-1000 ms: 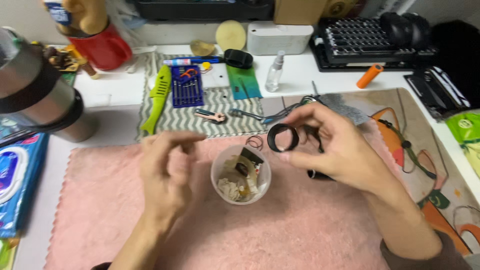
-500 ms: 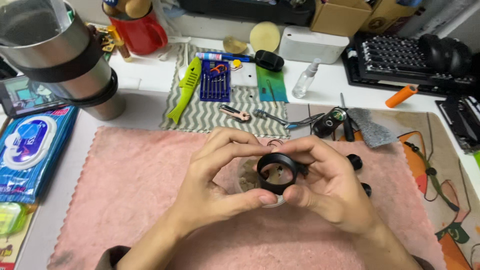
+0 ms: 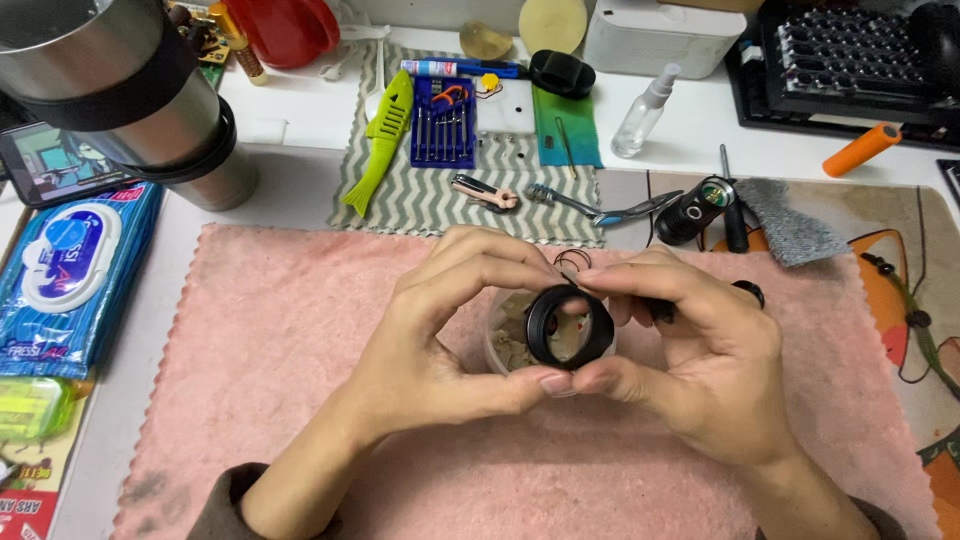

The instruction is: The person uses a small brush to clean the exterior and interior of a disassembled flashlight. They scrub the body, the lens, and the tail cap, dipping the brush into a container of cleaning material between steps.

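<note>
Both hands have kept their pinch on the black ring (image 3: 570, 327) over the last half second, while a second ago only the right hand had it and the left hung apart above the cup. Since then the view has drawn slightly closer and the ring sits nearer the middle.

Head view: the left hand (image 3: 440, 330) grips the ring from its left side, thumb under the lower rim and forefinger curled over the top. The right hand (image 3: 690, 350) grips it from the right, thumb meeting the left thumb below the ring, forefinger reaching across the top edge. The ring stands upright, facing the camera, held just above a small clear cup (image 3: 505, 335) that rests on a pink towel (image 3: 280, 340); pale bits show in the cup through and beside the ring. A thin wire loop (image 3: 572, 261) lies on the towel just behind the fingers, and a small black ring (image 3: 748, 292) lies beside the right hand.

Beyond the towel, a striped cloth (image 3: 440, 205) carries a green fish-shaped tool (image 3: 380, 140), a blue screwdriver set (image 3: 442, 123), pliers (image 3: 483, 191) and a brush (image 3: 560, 198). A black flashlight (image 3: 695, 208) lies near a grey cloth (image 3: 790, 220). A steel tumbler (image 3: 130, 100) stands at the far left, above a blue wipes pack (image 3: 65, 270). A spray bottle (image 3: 640, 120), an orange cylinder (image 3: 862, 149) and a keyboard (image 3: 850, 55) sit at the back.
</note>
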